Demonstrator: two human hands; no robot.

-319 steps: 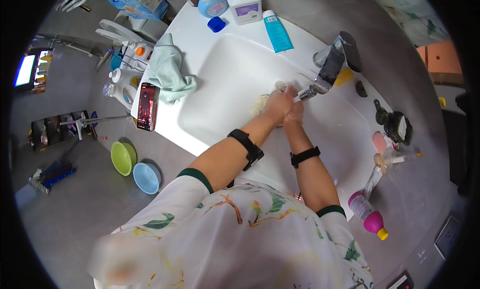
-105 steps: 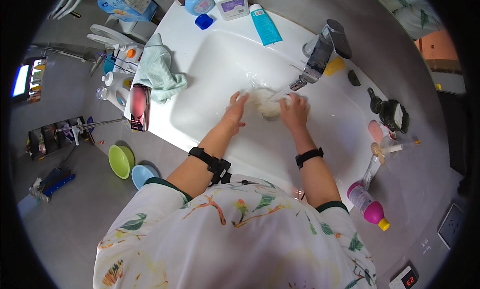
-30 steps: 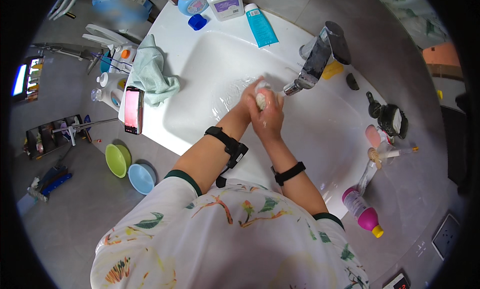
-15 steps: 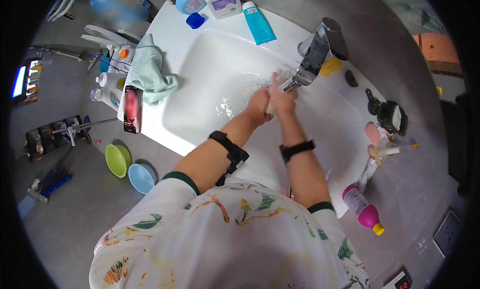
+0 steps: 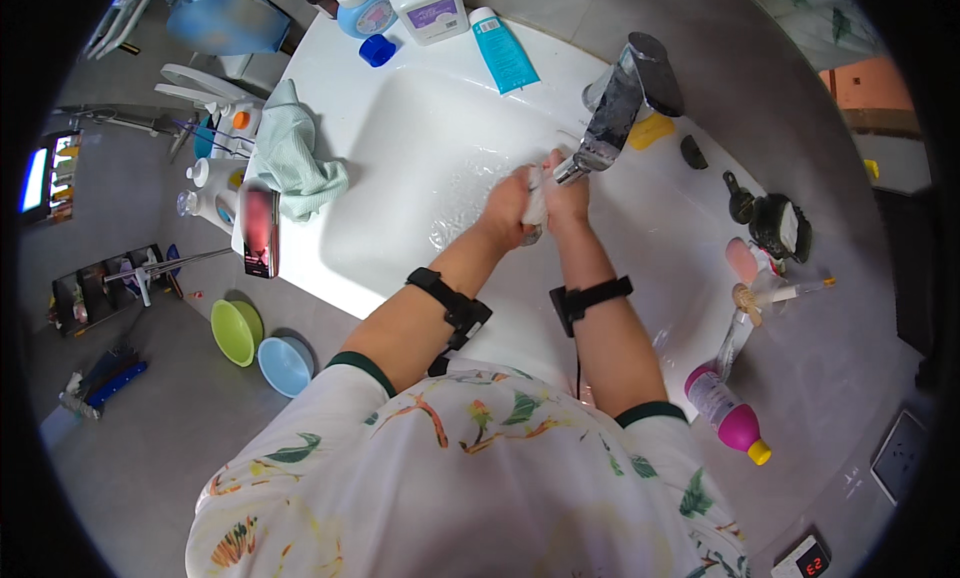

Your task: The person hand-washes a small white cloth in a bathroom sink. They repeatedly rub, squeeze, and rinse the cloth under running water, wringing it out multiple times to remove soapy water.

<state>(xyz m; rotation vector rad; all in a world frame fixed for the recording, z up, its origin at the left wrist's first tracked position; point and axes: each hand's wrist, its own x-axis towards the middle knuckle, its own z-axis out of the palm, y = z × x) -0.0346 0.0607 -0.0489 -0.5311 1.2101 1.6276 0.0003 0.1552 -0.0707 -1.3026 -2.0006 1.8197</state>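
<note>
Over the white sink (image 5: 370,178), my left hand (image 5: 508,208) and my right hand (image 5: 568,190) are close together under the spout of the metal faucet (image 5: 618,113). Squeezed between them is a small wet white cloth (image 5: 535,203), bunched up, with a bit of it hanging below the left fingers. Both hands are closed on it, though the spout partly covers the right fingers. Water (image 5: 470,193) ripples and splashes in the basin just left of the hands.
A pale green towel (image 5: 295,158) drapes over the counter's left edge beside a dark box (image 5: 261,233). Bottles, a blue cap (image 5: 377,50) and a teal tube (image 5: 505,53) line the back. A pink bottle (image 5: 728,415) and brushes (image 5: 745,303) lie at right. Two basins (image 5: 285,363) stand lower left.
The hands have drawn slightly apart, and more of the white cloth shows between them. My right fingers have curled in. The whole view has shifted slightly.
</note>
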